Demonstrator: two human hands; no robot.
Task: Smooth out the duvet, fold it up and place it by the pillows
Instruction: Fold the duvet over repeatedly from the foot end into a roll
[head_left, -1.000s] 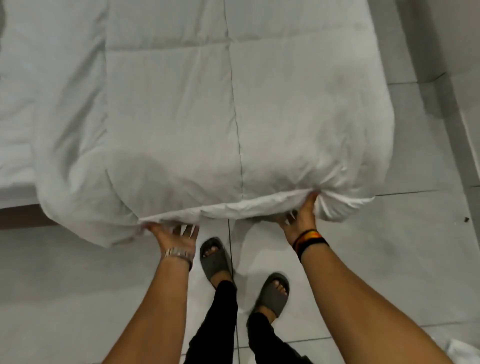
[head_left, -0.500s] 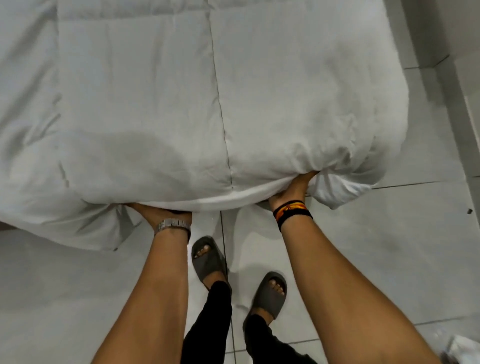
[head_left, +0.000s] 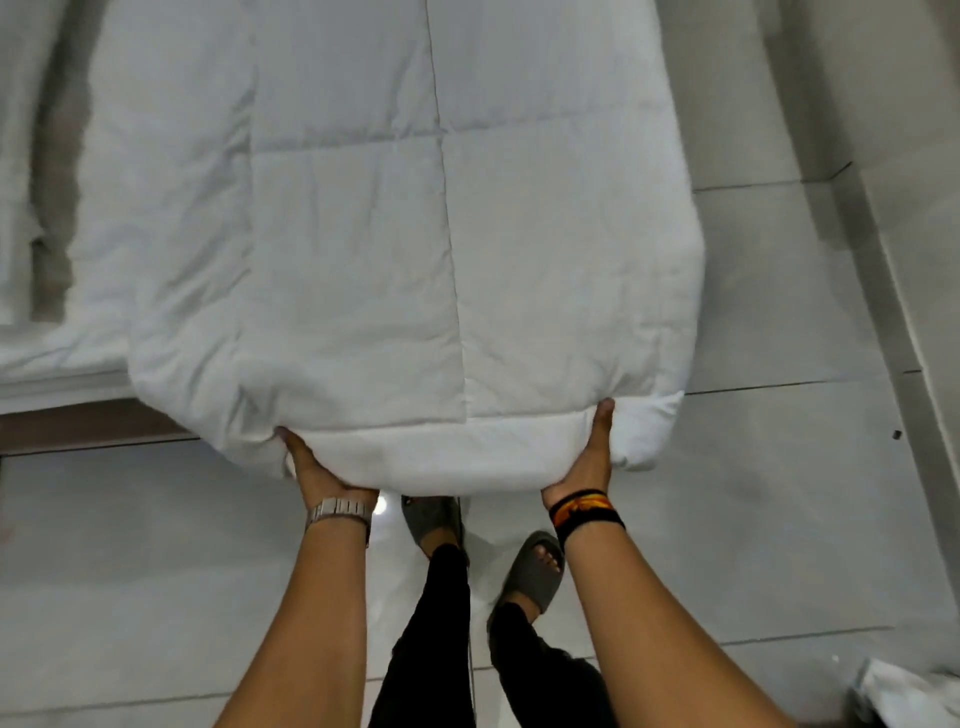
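Observation:
A white quilted duvet (head_left: 395, 244), folded into a long thick band, hangs over the foot of the bed and out above the floor. My left hand (head_left: 317, 467), with a metal watch at the wrist, grips its near folded edge from below on the left. My right hand (head_left: 589, 457), with black and orange wristbands, grips the same edge on the right, thumb up against the fabric. The fingers of both hands are hidden under the duvet. No pillows are in view.
The bed's white sheet (head_left: 31, 358) and brown wooden frame (head_left: 78, 426) lie at the left. Grey floor tiles (head_left: 779, 493) spread below and to the right, with a wall (head_left: 909, 130) at the far right. My feet in grey slippers (head_left: 535, 571) stand under the duvet edge. White cloth (head_left: 909, 691) lies at the bottom right.
Both hands have lifted the near edge of the duvet higher and pushed it forward. The fold now looks narrower and thicker, and the view has tilted towards the bed.

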